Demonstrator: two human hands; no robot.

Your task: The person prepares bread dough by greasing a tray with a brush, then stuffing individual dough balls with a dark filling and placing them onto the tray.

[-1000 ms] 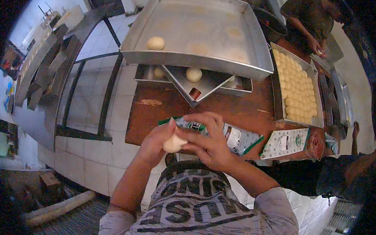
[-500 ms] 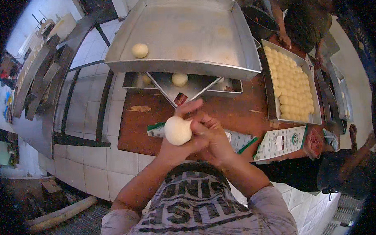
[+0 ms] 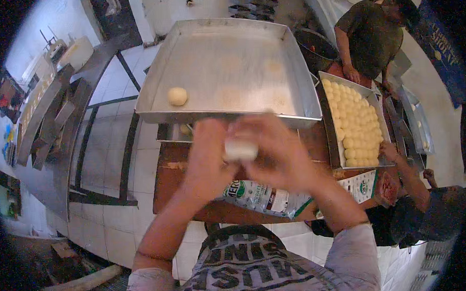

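Note:
Between my two hands a pale dough ball [image 3: 241, 149] is partly visible, the rest covered by fingers. My left hand [image 3: 208, 154] is closed around its left side, and my right hand [image 3: 278, 156] curls over it from the right. Both hands are smeared by motion, so single fingers are hard to make out. They are held up close to the front wall of a large metal tray [image 3: 227, 114]. One round dough ball [image 3: 178, 96] sits inside that tray, near its front left corner.
At the right a tray [image 3: 337, 160] is packed with rows of dough balls. One person [image 3: 370, 38] stands behind it; another person's hand [image 3: 390, 151] touches its near corner. Printed plastic packaging [image 3: 276, 198] lies on the brown tabletop [image 3: 168, 191]. A dark round pot [image 3: 316, 44] stands behind.
My hands have moved up and forward toward the large tray, closing more over the dough ball. At the right, a person's hand has reached the packed tray. The view has shifted slightly.

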